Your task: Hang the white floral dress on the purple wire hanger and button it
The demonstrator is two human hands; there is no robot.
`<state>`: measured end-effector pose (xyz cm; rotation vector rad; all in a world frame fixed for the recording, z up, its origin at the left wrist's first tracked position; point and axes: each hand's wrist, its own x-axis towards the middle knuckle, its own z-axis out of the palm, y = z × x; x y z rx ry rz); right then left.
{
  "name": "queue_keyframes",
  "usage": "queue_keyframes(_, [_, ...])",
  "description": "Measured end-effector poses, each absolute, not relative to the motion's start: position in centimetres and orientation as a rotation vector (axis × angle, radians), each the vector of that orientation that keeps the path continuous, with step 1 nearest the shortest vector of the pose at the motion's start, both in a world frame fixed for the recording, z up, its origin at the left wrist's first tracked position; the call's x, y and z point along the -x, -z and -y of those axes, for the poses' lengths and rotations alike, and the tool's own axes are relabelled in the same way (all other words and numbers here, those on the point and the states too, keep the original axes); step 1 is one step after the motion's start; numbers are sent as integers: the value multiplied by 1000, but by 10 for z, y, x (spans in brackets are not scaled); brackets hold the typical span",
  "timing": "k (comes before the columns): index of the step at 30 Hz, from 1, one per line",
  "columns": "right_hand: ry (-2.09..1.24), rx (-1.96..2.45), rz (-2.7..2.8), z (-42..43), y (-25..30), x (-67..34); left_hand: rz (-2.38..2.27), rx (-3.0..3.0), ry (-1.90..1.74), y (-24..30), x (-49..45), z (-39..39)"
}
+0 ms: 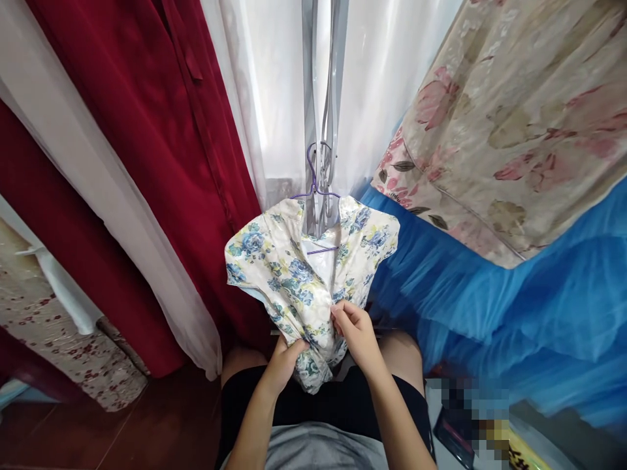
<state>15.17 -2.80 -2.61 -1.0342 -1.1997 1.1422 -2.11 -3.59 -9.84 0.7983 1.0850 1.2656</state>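
Note:
A short-sleeved blouse (298, 271), cream with blue and yellow-green flowers, is on a purple wire hanger (314, 189) in front of me. Its V-shaped neck opening faces me. With my left hand (285, 359) I grip the lower left side of the blouse, thumb on top of the cloth. My right hand (355, 329) pinches the front edge below the neckline between thumb and fingers. Whatever small part may be under those fingertips is hidden. The lower hem bunches up between my hands, above my lap.
Red curtains (142, 98) and a pale sheer strip hang at left. White curtain (279, 85) and grey straps are behind the hanger. At right hang a pink-flowered cloth (504, 130) and blue gathered fabric (465, 294). A dark phone-like object (453, 440) lies at lower right, partly blurred out.

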Motion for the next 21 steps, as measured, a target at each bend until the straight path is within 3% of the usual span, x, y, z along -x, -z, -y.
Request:
queue_keyframes(3, [-1133,1027,1105,30,24,-152,-1165,-676,-1439,100,28,28])
queue_keyframes(10, [-1615,776,697,30,32,-142,-1378,-715,-2075,96,50,20])
queue_keyframes(16, [-1519,914,872,36,30,-138,-1141,-1382,-1684,66,0,38])
queue_keyframes(21, [-1441,1021,1076,31,12,-145,-1080,-1369,-1587,55,-37,27])
